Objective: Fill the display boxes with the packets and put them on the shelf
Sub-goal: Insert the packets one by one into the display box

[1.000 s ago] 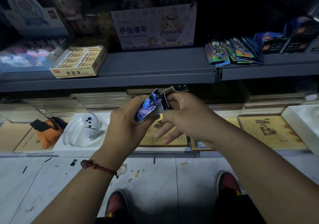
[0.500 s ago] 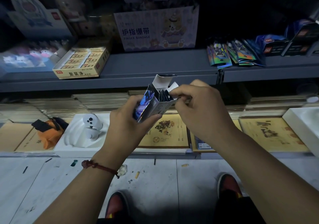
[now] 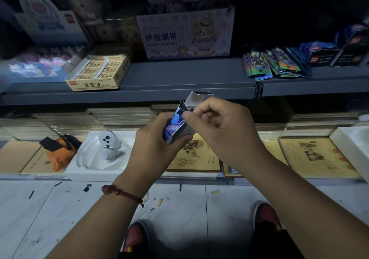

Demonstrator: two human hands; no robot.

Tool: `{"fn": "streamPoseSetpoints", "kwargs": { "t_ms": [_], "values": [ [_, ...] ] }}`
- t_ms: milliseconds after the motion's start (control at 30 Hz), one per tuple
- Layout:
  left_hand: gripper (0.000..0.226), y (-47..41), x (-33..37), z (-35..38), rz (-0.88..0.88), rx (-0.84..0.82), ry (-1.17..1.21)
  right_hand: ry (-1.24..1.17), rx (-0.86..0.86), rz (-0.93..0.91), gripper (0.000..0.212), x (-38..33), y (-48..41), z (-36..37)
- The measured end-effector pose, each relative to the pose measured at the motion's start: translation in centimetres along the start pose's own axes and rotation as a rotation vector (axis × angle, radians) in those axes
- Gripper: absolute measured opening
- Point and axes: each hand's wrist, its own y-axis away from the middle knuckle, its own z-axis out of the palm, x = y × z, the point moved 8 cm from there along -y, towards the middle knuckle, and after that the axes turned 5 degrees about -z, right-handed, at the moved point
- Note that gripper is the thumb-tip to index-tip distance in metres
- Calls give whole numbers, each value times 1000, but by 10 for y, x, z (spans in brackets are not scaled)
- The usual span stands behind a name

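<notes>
Fingers (image 3: 158, 120) of the left hand (image 3: 151, 139) were curled round a small display box (image 3: 173, 128), held upright in mid-air on the near side of the grey shelf (image 3: 179, 79), just below its front edge; the top flap (image 3: 196, 99) stood raised; the right hand (image 3: 225, 131) had thumb and forefinger pinched at the box's open mouth, the other fingers curled. Judged step: opening or loading this box; not yet shelved. The next move would call for a clear mouth, then packets (image 3: 275, 65) fetched from the loose fan lying on the shelf at far right, beside further dark boxes (image 3: 323, 56). Whether the pinch held a flap or a packet could not be determined; both hands hid the box's contents; lighting was poor.
</notes>
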Motion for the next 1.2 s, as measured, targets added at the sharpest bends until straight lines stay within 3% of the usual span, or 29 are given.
{"fn": "streamPoseSetpoints", "kwargs": {
  "t_ms": [200,333,667,967,1067,1133,1200],
  "values": [
    [39,3,4,8,21,3,-69,102,8,52,33,5,2,6],
    [46,4,7,12,20,-20,-113,192,-48,111,21,12,2,9],
    [43,3,3,13,-11,-18,-124,39,-25,89,16,11,1,4],
    [47,-1,-7,8,-82,4,-141,-54,182,37,12,0,2,-15],
    [48,0,-9,5,-87,12,-128,-273,233,103,7,0,2,-17],
    [47,0,-10,4,-96,29,-119,-334,161,161,14,3,3,-9],
    [46,0,-8,3,-108,35,-108,-92,20,93,18,-1,5,5]
  ]
}}
